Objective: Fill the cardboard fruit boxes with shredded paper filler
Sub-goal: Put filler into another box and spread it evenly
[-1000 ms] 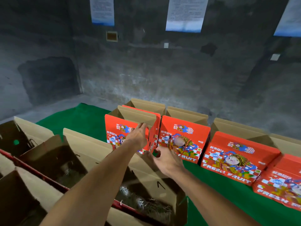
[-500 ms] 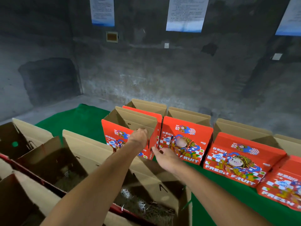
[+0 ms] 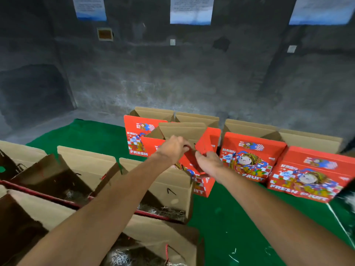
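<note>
A red printed fruit box (image 3: 206,143) with brown flaps up is lifted off the green cloth and turned corner-on toward me. My left hand (image 3: 172,148) grips its near top edge, fingers curled over the rim. My right hand (image 3: 208,163) holds the red side flap just right of that. Several more red boxes (image 3: 251,156) stand in a row along the wall. Open brown boxes (image 3: 165,191) close to me hold pale shredded paper (image 3: 169,212) at the bottom.
The green cloth (image 3: 230,223) covers the table, with a few paper shreds at the right. A dark concrete wall (image 3: 192,73) rises right behind the row of boxes. More open boxes (image 3: 48,175) crowd the left and near side.
Both hands have taken hold of the red box and pulled it out of the row toward me, lifting and turning it. The box behind it now shows at the left.
</note>
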The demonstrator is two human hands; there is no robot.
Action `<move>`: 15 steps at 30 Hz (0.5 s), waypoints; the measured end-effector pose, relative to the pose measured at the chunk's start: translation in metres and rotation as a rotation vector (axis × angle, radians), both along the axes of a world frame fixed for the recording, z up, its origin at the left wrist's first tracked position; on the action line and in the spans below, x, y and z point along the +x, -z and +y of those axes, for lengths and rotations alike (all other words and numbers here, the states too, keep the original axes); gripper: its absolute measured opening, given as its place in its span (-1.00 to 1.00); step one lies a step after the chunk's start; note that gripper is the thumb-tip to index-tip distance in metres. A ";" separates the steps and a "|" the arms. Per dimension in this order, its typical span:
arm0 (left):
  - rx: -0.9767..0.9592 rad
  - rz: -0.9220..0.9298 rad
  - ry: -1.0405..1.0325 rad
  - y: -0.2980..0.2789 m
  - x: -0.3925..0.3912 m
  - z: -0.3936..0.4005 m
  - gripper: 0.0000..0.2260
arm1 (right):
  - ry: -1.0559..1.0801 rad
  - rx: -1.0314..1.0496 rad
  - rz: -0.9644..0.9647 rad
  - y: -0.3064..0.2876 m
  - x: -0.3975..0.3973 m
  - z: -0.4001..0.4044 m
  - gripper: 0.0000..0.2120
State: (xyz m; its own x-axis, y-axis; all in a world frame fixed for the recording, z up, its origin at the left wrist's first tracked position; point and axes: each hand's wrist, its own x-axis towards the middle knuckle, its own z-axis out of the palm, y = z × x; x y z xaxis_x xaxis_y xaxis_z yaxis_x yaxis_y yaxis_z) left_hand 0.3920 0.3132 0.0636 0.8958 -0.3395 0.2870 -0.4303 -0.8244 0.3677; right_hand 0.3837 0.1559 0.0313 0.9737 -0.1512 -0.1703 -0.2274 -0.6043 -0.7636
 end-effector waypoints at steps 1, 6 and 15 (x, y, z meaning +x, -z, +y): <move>-0.009 -0.003 0.025 -0.005 -0.005 -0.015 -0.80 | 0.019 -0.012 -0.021 -0.004 -0.011 -0.014 -0.56; -0.019 0.007 0.126 -0.033 -0.046 -0.095 -0.80 | 0.088 -0.055 -0.060 -0.027 -0.068 -0.096 -0.48; 0.130 -0.080 0.247 -0.039 -0.184 -0.245 -0.79 | 0.363 0.337 0.011 -0.040 -0.201 -0.242 -0.03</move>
State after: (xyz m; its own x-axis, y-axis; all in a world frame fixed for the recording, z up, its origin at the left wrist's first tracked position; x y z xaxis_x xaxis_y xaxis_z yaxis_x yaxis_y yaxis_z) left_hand 0.2079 0.0684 0.1025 0.7576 -0.5834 0.2928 -0.6474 -0.7289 0.2227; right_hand 0.1831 -0.0860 0.0716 0.8661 -0.4151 -0.2785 -0.3871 -0.2045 -0.8991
